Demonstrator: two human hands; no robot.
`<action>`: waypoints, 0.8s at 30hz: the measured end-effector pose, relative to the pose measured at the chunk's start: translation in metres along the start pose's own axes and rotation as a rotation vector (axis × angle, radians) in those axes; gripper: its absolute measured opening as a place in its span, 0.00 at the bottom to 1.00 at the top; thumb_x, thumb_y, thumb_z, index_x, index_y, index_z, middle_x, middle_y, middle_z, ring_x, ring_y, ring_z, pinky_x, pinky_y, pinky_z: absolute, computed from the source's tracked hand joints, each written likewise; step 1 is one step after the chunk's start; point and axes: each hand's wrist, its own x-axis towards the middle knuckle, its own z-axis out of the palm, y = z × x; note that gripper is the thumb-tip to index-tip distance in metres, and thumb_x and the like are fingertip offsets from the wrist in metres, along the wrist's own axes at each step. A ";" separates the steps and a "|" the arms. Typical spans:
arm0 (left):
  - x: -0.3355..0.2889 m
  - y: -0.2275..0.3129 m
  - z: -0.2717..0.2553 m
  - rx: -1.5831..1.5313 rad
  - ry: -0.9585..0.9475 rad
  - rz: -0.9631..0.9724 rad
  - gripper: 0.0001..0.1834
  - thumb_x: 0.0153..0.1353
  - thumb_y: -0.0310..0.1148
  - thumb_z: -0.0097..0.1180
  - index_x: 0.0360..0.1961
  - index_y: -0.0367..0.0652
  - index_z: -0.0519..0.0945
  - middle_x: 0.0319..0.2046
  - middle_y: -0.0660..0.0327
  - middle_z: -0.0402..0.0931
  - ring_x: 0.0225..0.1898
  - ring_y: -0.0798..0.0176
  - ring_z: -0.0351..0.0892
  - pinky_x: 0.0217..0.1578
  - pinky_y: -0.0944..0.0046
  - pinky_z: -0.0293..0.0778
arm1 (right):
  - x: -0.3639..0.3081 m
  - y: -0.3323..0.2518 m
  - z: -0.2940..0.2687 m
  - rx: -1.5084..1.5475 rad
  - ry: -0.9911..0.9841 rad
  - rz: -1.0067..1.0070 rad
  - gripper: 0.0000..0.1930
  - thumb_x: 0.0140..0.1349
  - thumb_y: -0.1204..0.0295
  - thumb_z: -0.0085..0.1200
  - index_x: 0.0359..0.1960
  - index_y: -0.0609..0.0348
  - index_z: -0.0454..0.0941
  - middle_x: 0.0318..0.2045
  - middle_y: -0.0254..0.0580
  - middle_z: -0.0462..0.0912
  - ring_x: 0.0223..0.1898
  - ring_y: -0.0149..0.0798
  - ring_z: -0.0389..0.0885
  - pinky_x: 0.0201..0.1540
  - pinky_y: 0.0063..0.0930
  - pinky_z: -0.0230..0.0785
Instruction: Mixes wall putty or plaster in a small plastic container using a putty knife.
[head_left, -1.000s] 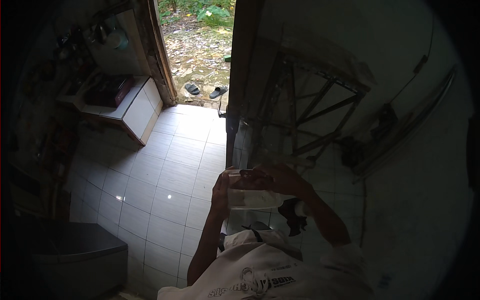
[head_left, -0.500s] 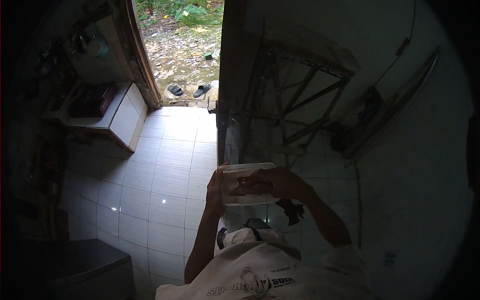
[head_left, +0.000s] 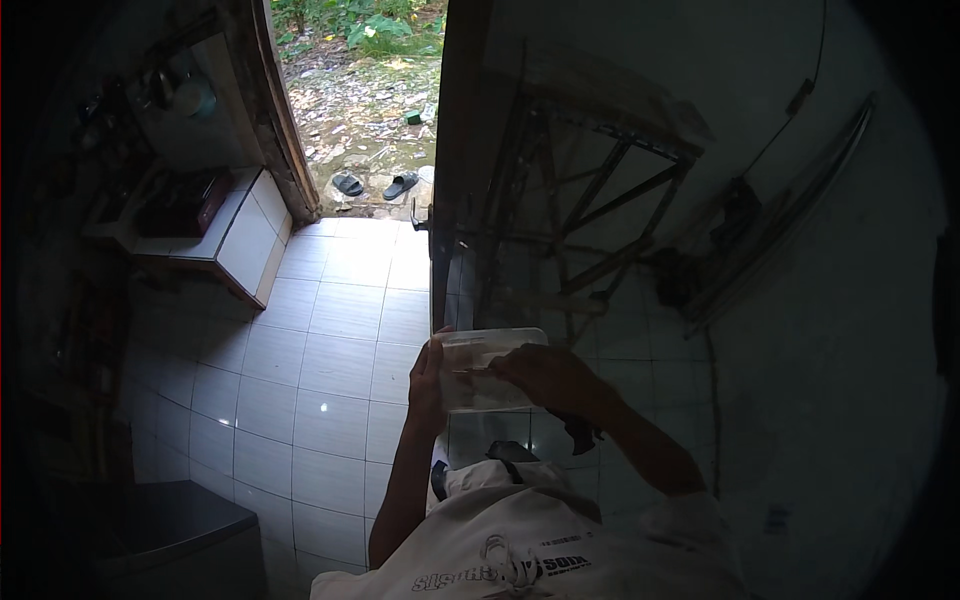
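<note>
Clear plastic, shallow and rectangular, the container (head_left: 475, 401) in your head view is up in front of your pale printed shirt (head_left: 450, 530), above the white tiled floor (head_left: 330, 365). Your bare left hand (head_left: 427, 388) grips its left edge; your bare right hand (head_left: 545, 375) is over it, fingers bunched, whether pinching anything I can't tell. Careful: gripped at one side, it could tip if those fingers push hard.
</note>
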 end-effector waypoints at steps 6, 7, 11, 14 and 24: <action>0.005 -0.004 -0.001 -0.014 0.034 0.002 0.28 0.73 0.49 0.42 0.65 0.39 0.66 0.53 0.54 0.74 0.52 0.58 0.77 0.51 0.59 0.76 | -0.008 -0.005 0.002 0.004 -0.026 0.004 0.16 0.61 0.70 0.54 0.51 0.45 0.77 0.38 0.37 0.82 0.40 0.41 0.83 0.41 0.39 0.79; 0.006 -0.006 -0.001 -0.014 0.031 -0.001 0.28 0.73 0.49 0.42 0.65 0.39 0.66 0.53 0.54 0.74 0.52 0.58 0.77 0.51 0.59 0.76 | -0.008 -0.001 0.001 0.003 -0.026 0.008 0.16 0.61 0.70 0.54 0.51 0.45 0.77 0.38 0.37 0.82 0.40 0.41 0.83 0.41 0.39 0.79; 0.006 -0.004 0.006 0.005 -0.024 0.000 0.28 0.72 0.51 0.42 0.64 0.44 0.68 0.53 0.53 0.74 0.52 0.58 0.77 0.50 0.60 0.77 | 0.005 0.017 -0.009 0.031 0.062 0.007 0.16 0.60 0.69 0.55 0.51 0.46 0.78 0.40 0.36 0.83 0.42 0.40 0.83 0.43 0.38 0.79; 0.009 -0.008 0.006 0.017 -0.038 0.026 0.28 0.72 0.54 0.42 0.64 0.47 0.70 0.53 0.52 0.75 0.52 0.58 0.77 0.49 0.60 0.78 | 0.013 0.013 -0.006 -0.028 0.087 0.014 0.16 0.59 0.70 0.55 0.50 0.46 0.80 0.44 0.34 0.83 0.46 0.39 0.83 0.46 0.37 0.78; 0.014 -0.005 -0.004 0.019 0.049 0.115 0.27 0.73 0.53 0.42 0.64 0.47 0.70 0.52 0.53 0.75 0.52 0.58 0.78 0.48 0.61 0.79 | -0.007 -0.007 0.011 -0.013 0.041 -0.065 0.23 0.56 0.73 0.58 0.55 0.40 0.77 0.43 0.31 0.83 0.43 0.37 0.82 0.40 0.35 0.80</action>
